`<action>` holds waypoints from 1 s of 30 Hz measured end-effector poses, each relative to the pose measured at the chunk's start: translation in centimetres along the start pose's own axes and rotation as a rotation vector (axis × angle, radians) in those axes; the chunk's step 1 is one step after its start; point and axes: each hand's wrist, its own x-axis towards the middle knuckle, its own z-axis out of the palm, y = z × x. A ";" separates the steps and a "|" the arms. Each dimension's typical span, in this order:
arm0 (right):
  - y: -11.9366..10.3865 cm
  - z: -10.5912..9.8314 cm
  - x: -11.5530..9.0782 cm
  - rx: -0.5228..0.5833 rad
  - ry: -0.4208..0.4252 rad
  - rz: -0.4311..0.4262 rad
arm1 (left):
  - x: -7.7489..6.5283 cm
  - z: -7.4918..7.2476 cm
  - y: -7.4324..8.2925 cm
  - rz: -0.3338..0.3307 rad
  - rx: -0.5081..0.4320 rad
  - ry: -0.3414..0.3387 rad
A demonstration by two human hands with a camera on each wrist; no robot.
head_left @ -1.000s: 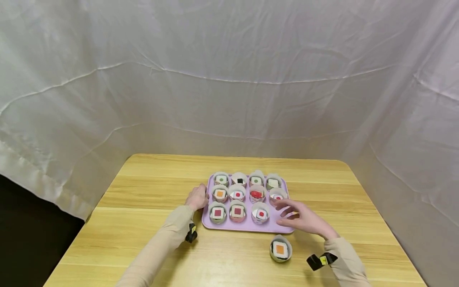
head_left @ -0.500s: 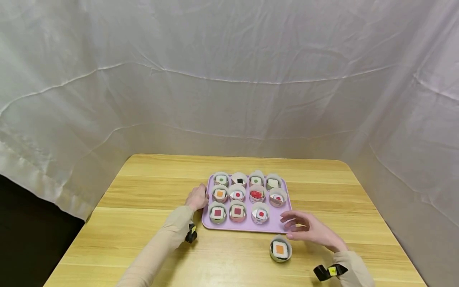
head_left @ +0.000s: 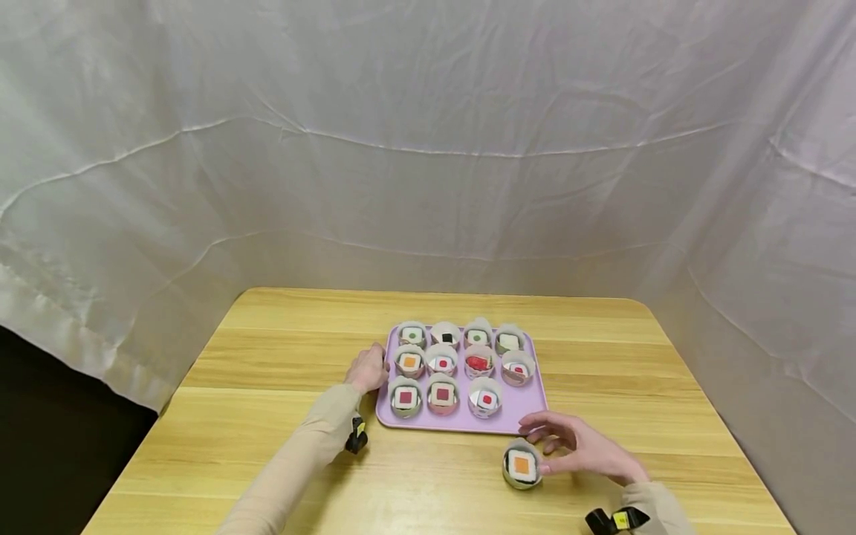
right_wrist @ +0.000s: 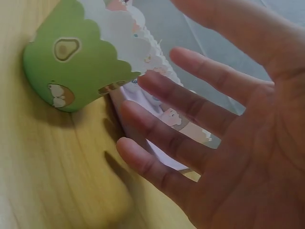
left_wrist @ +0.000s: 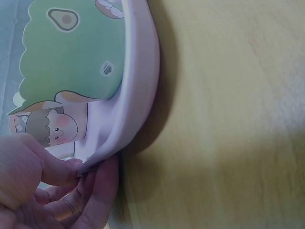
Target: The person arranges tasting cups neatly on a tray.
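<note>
A lilac tray (head_left: 461, 423) lies on the table, bearing several scalloped paper cups, each with a toy-like sushi piece or similar inside. My left hand (head_left: 367, 368) grips the tray's left rim; the left wrist view shows thumb and fingers pinching it beside a green paper cup (left_wrist: 71, 62). One paper cup (head_left: 520, 481), holding a square sushi roll (head_left: 522, 466) with an orange centre, stands on the table just in front of the tray. To its right is my right hand (head_left: 578, 448), fingers spread and holding nothing, fingertips close to the cup. Its avocado-print green side (right_wrist: 71, 57) shows in the right wrist view.
On the tray, cups stand in rows; a cup with a red-centred piece (head_left: 484, 401) is nearest the bare front right corner. The wooden table (head_left: 267, 461) extends around the tray. Pale curtains (head_left: 428, 186) hang behind and at the sides.
My right hand has drawn back from over the tray's right side, down toward the cup on the table. The left hand and tray have stayed put.
</note>
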 end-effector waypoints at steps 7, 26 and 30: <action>0.4 0.4 0.0 0.014 -0.048 0.011 | 0.0 0.0 0.0 -0.007 -0.002 -0.008; 0.7 1.2 0.6 -0.044 -0.125 0.007 | 0.0 0.1 -0.1 0.007 0.009 0.004; 0.5 1.4 0.7 -0.099 -0.114 0.001 | 0.0 0.2 -0.1 0.011 0.013 0.005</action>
